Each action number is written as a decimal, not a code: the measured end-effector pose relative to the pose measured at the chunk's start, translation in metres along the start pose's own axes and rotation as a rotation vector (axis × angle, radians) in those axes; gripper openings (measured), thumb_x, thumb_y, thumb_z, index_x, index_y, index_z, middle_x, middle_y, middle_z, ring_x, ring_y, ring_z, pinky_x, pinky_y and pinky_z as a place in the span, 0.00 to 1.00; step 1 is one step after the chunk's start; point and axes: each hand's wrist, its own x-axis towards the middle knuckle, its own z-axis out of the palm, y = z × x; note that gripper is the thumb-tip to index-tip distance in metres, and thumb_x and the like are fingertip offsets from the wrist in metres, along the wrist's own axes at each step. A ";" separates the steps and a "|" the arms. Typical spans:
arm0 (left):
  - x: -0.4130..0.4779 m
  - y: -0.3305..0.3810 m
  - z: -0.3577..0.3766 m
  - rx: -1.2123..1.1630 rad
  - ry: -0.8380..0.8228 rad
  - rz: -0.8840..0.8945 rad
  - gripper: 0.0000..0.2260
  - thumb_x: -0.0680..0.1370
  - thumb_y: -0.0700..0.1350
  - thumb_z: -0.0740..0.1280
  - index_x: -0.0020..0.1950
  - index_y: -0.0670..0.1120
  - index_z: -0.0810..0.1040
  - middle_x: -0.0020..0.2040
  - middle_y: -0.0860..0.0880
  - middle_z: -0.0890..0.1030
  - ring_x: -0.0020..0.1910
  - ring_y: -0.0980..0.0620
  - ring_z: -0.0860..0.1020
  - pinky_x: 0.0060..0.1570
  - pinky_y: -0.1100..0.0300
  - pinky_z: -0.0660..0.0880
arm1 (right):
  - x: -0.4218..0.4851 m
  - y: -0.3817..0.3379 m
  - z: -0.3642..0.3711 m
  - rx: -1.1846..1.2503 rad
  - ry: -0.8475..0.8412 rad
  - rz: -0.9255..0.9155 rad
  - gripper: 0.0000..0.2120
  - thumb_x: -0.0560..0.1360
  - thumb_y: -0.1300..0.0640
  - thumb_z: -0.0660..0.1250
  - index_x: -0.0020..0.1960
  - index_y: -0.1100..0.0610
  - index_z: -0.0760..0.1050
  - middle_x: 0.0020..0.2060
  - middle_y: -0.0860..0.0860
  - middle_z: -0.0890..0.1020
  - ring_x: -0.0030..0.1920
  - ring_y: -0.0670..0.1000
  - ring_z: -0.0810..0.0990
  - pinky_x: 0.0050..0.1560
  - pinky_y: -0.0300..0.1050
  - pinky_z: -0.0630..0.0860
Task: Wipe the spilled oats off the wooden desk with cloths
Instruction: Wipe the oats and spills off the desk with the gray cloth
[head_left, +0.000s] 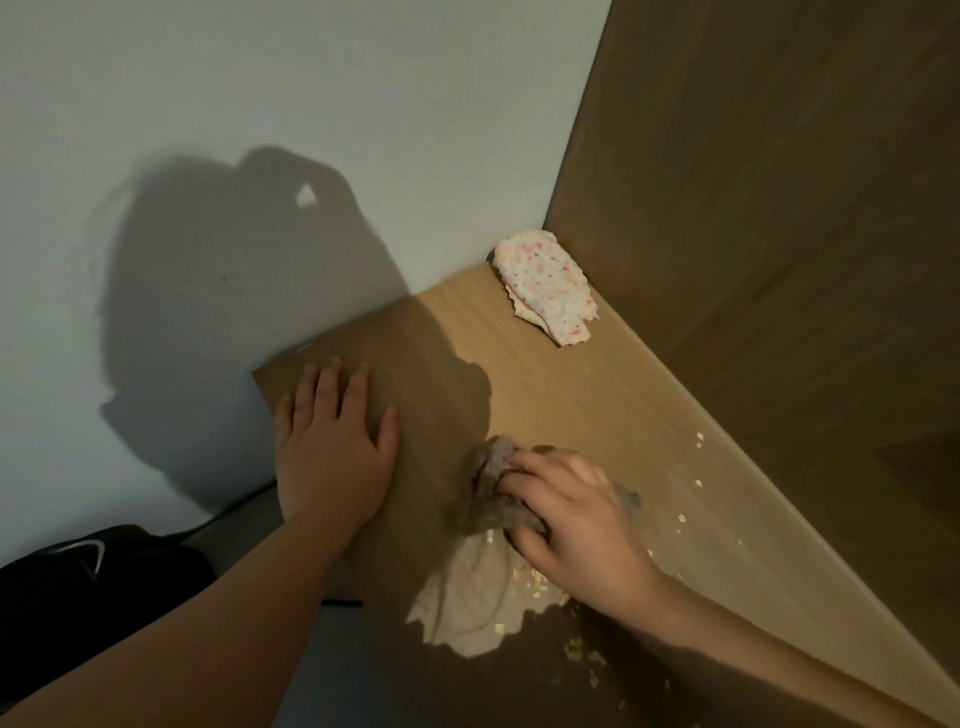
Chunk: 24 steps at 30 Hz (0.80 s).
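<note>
While the right hand (571, 512) grips the beige cloth (467, 603) at lower ctr, fingers curled round a bunched part, the oats (535, 579) lie just under & right of it, w/ strays along the side panel (779, 260). At ctr left the left hand (332, 452) lies flat, fingers spread, on the wooden desk (545, 374). Best: flatten cloth, press evenly, sweep strays from the panel edge into one pile. The speckled cloth (548, 288) lies upper ctr, well apart.

Right of the near cloth (467, 608) lie oats (698, 482) (far cloth (545, 286) behind).
</note>
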 end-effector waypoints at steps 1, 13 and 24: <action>0.000 0.000 0.000 0.003 0.005 0.004 0.32 0.75 0.60 0.44 0.73 0.45 0.66 0.73 0.41 0.66 0.74 0.42 0.59 0.71 0.46 0.53 | 0.007 0.007 -0.001 0.018 0.001 -0.041 0.12 0.71 0.55 0.63 0.54 0.53 0.74 0.53 0.52 0.79 0.53 0.53 0.77 0.52 0.49 0.74; 0.000 -0.004 0.003 -0.111 0.078 0.030 0.25 0.75 0.47 0.49 0.66 0.40 0.74 0.66 0.39 0.74 0.68 0.37 0.68 0.67 0.40 0.62 | 0.039 -0.001 0.014 0.079 -0.066 -0.258 0.14 0.73 0.53 0.61 0.58 0.54 0.71 0.52 0.55 0.78 0.50 0.54 0.76 0.48 0.47 0.74; -0.001 -0.006 0.000 -0.120 0.065 0.055 0.27 0.73 0.46 0.48 0.66 0.39 0.73 0.67 0.39 0.72 0.69 0.37 0.66 0.67 0.41 0.59 | 0.097 0.006 0.037 0.146 -0.019 -0.197 0.14 0.75 0.51 0.58 0.59 0.51 0.71 0.56 0.56 0.78 0.52 0.59 0.76 0.52 0.52 0.70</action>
